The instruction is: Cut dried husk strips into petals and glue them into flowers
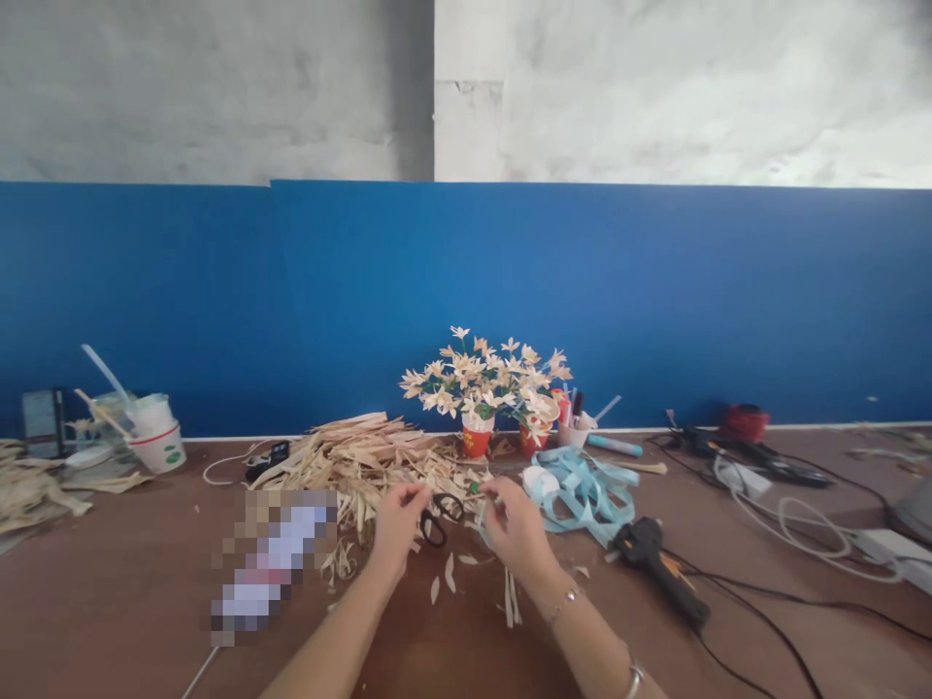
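My left hand [397, 529] is closed in a pinch above the edge of a heap of dry husk strips [364, 451]; whatever its fingertips hold is too small to make out. Across from it, my right hand [515, 529] also has its fingers drawn together, with a small green piece [474, 487] right at the fingertips. I cannot tell whether that piece is gripped or lies behind. Black-handled scissors [435, 529] lie between the hands, their blades hidden among the husks. Loose petal-shaped scraps [449, 573] are scattered on the table below.
Husk flowers [473, 374] stand in red-and-white cups [477, 439] at the back. Blue ribbon [589, 495] and a glue gun [659, 573] lie right, with cords and a power strip [892, 553] beyond. A blurred-out phone-like object [273, 568] lies left, near a white tub [160, 449].
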Motion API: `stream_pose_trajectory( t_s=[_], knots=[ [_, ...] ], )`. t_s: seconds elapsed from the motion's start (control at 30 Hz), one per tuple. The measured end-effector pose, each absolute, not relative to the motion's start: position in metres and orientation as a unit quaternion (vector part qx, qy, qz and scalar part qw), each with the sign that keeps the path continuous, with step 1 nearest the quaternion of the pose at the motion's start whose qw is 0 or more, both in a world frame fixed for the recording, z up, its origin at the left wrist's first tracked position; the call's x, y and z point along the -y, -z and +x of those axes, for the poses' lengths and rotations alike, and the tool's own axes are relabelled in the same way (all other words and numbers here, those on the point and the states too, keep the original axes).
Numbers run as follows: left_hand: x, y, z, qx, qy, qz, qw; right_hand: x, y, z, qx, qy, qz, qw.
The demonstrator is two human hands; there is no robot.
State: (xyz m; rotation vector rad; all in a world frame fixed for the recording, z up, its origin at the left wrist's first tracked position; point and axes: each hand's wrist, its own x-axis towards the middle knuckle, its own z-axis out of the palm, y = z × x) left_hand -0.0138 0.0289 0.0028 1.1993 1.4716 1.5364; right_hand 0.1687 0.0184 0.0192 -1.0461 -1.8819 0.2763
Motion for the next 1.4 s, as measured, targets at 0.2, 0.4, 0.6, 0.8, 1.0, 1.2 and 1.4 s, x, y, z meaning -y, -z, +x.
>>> stream_pose_trajectory(
  t_s=[0.2, 0.4, 0.6, 0.8, 1.0, 1.2, 1.4],
  knots=[
    [-0.037, -0.006, -0.043, -0.625, -0.543, 0.509, 0.235, -0.021, -0.012, 0.171, 0.812, -0.137, -0.499, 0.271],
    [-0.039, -0.004, -0.049, -0.674, -0.453, 0.568, 0.137, -0.025, -0.02, 0.181, 0.698, -0.029, -0.691, 0.185],
    [-0.03, -0.004, -0.042, -0.692, -0.441, 0.57, -0.046, -0.027, -0.016, 0.187, 0.672, 0.021, -0.687, 0.274],
    [-0.022, -0.006, -0.025, -0.587, -0.428, 0.687, -0.029, -0.027, -0.013, 0.177, 0.765, 0.046, -0.489, 0.416],
    [-0.013, -0.004, -0.007, -0.505, -0.407, 0.761, 0.017, -0.016, -0.012, 0.16, 0.826, 0.011, -0.409, 0.386],
    [-0.01, 0.0, -0.002, -0.51, -0.404, 0.759, 0.037, -0.014, -0.009, 0.156, 0.814, -0.018, -0.43, 0.391],
    [-0.011, 0.003, -0.001, -0.515, -0.406, 0.754, 0.046, -0.015, -0.004, 0.157, 0.82, -0.018, -0.417, 0.392]
  ],
)
